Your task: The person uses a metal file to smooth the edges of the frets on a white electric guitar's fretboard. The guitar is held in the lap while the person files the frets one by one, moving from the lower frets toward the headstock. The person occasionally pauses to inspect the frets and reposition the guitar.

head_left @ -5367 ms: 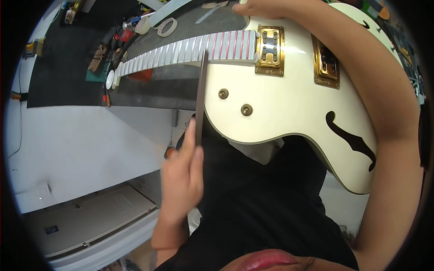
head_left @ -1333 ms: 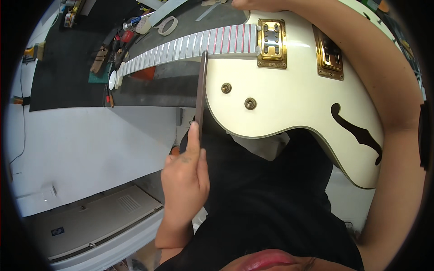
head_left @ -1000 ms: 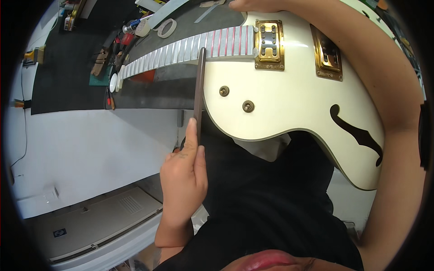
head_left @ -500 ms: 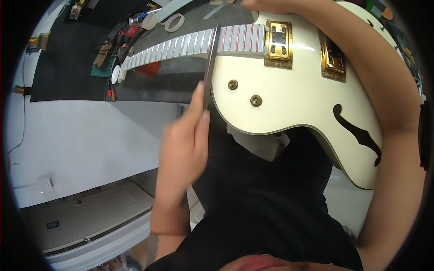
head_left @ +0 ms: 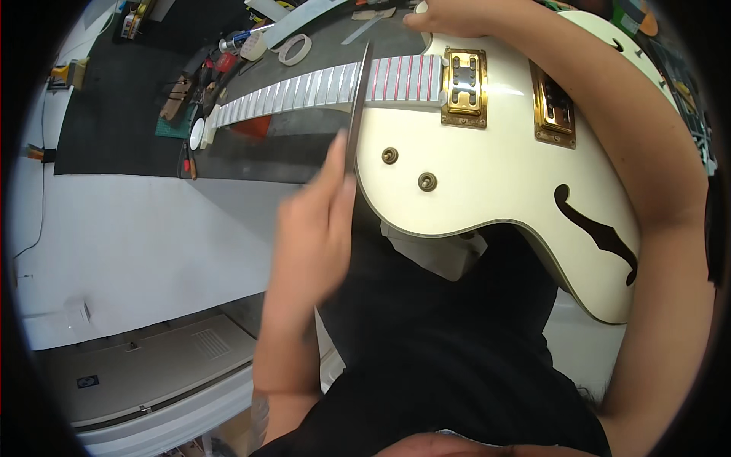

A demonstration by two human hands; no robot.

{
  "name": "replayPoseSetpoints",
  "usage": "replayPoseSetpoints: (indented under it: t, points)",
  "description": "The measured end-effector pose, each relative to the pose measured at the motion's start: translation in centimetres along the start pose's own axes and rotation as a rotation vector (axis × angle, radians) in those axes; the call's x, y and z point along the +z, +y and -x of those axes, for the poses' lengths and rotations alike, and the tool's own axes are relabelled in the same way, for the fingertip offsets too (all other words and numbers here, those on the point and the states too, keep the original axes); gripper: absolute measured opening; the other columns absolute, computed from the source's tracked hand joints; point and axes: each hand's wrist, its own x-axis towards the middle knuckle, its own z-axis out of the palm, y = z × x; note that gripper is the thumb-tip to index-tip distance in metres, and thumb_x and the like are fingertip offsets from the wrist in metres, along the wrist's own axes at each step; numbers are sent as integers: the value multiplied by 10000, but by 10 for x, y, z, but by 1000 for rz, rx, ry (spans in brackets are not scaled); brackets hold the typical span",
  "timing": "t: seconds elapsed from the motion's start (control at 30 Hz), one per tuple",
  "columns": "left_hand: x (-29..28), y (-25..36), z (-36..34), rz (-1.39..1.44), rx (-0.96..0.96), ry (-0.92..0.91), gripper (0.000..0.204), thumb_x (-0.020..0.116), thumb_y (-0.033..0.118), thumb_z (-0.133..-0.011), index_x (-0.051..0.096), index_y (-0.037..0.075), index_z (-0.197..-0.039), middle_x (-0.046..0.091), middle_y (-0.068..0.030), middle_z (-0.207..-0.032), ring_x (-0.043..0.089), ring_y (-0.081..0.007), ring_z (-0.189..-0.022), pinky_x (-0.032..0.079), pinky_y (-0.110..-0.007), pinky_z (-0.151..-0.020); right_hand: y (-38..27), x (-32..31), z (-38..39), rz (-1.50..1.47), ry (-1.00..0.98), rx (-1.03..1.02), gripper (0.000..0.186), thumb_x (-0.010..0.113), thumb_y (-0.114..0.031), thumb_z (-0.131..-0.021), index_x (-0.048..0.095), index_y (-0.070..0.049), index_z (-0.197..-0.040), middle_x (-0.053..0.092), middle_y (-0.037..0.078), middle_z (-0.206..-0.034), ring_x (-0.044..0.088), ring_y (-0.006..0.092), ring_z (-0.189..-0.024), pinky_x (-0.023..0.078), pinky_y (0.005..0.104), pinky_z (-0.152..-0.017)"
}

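Observation:
A cream hollow-body electric guitar [head_left: 487,171] lies across my lap, its neck pointing left over the bench. Strips of silvery tape cover the fingerboard [head_left: 320,87] between the frets, and several frets near the body carry red marks. My left hand [head_left: 316,228], blurred by motion, grips a long, dark, narrow file [head_left: 358,110] laid crosswise over the frets near the body joint. My right arm reaches over the guitar body. At its far edge beside the neck, my right hand [head_left: 449,18] curls on the upper horn, partly cut off by the picture's top.
On the dark bench mat [head_left: 114,122] lie a roll of masking tape [head_left: 295,49], a white round lid-like piece [head_left: 197,134], a red-handled tool [head_left: 186,160] and several other hand tools. Gold pickups [head_left: 464,87] and two knob-like switches [head_left: 427,182] stand up from the guitar top.
The guitar and bench sit slightly lower in the picture. The file stays across the frets in my left hand, which has shifted slightly. My right hand keeps its place on the guitar.

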Motion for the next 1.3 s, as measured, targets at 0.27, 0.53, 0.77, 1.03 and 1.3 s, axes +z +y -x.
replayPoseSetpoints:
  t: [0.27, 0.53, 0.77, 1.03, 1.3]
  points:
    - [0, -2, 27, -54, -20, -28, 531, 597, 72, -1078, 541, -7, -1601, 671, -296, -843, 679, -389, -668, 548, -395, -743, 9, 8, -9, 5, -22, 54, 600, 669, -478, -957, 802, 98, -1058, 762, 359, -1087, 751, 499, -1046, 598, 527, -947]
    - [-12, -3, -36, -19, 82, -13, 525, 600, 110, -1092, 535, 12, -1604, 639, -277, -864, 657, -293, -700, 540, -395, -768, -5, 3, -10, 28, -9, 30, 585, 666, -462, -945, 801, 99, -1040, 761, 356, -1070, 752, 499, -1029, 599, 528, -935]
    - [3, -9, 28, -33, 10, 6, 522, 596, 108, -1093, 535, 10, -1602, 643, -285, -840, 665, -306, -697, 525, -392, -726, 7, 7, -8, 8, -36, 71, 584, 669, -472, -945, 809, 87, -1045, 768, 348, -1076, 755, 496, -1038, 600, 528, -940]
    - [-7, 6, -45, -41, 23, 15, 476, 599, 117, -1088, 576, -56, -1531, 651, -312, -844, 681, -408, -745, 548, -430, -761, -8, 1, -4, -21, -24, 30, 592, 663, -478, -944, 809, 81, -1074, 771, 341, -1116, 758, 486, -1069, 600, 525, -967]
    - [-11, 2, 46, -40, -145, -43, 508, 601, 83, -1082, 579, 17, -1586, 581, -199, -698, 538, -309, -599, 533, -392, -691, 15, 28, -23, 4, 35, -1, 648, 691, -534, -983, 789, 95, -1105, 793, 292, -1027, 788, 422, -989, 619, 489, -927]
